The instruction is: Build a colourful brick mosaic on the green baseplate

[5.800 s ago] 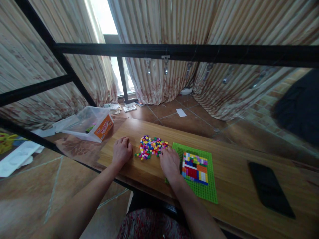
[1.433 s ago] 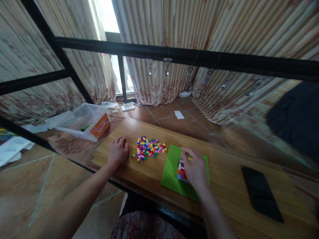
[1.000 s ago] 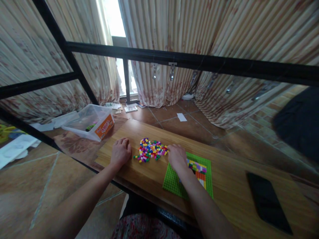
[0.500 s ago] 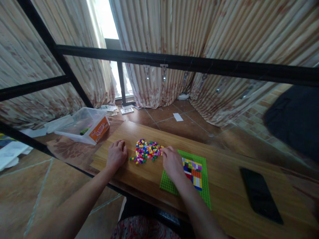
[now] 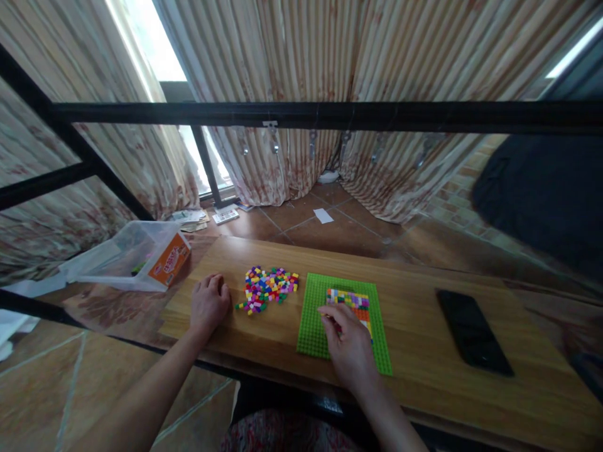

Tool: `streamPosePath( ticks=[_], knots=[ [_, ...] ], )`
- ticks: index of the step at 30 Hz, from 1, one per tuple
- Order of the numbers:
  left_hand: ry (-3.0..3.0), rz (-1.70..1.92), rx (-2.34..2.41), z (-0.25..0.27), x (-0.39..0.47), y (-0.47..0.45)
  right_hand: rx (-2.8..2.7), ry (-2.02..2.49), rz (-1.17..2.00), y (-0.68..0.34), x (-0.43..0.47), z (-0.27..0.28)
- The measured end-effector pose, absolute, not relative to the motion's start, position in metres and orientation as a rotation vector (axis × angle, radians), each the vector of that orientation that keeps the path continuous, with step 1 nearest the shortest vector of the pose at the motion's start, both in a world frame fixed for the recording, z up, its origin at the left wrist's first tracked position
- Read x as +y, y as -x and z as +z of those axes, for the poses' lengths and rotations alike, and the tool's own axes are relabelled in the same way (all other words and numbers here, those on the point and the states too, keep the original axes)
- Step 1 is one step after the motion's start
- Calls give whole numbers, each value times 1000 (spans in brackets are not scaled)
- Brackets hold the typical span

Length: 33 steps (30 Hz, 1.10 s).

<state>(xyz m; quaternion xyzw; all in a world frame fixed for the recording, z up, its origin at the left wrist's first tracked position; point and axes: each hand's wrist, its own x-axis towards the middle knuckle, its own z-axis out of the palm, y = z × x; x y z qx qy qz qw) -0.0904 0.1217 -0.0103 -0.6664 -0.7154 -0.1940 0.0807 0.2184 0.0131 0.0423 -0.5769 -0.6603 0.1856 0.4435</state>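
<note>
My right hand (image 5: 351, 336) is over the green studded baseplate (image 5: 313, 314), its thumb and forefinger pinched on a small toy brick that is mostly hidden by the fingers. Beneath and beyond this hand, a patch of coloured bricks (image 5: 360, 301) is fixed to the plate; the hand covers part of it. My left hand (image 5: 210, 304) rests on the wooden table with its fingers curled in, and no object shows in it. Just right of the left hand lies a loose pile of small multicoloured bricks (image 5: 268, 287).
A black phone (image 5: 473, 333) lies on the table (image 5: 409, 314) to the right. Beyond its left end stands a clear plastic box (image 5: 122, 251) with an orange label. A black metal bar (image 5: 301, 116) crosses in front of the curtains. Papers (image 5: 188, 218) lie on the floor.
My right hand has moved from the edge of the brick pile rightward and nearer, over the baseplate. My left hand stays resting beside the pile. The camera view has turned slightly.
</note>
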Motion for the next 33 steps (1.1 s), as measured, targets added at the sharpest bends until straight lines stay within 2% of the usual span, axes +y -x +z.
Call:
streamPosePath(
  ticks=[12, 33],
  knots=[
    [1990, -565, -2129, -9, 122, 91, -1363, 1728, 313, -295, -4, 20],
    [2021, -582, -2108, -10, 124, 93, -1277, 1733, 295, -286, 11, 10]
  ],
)
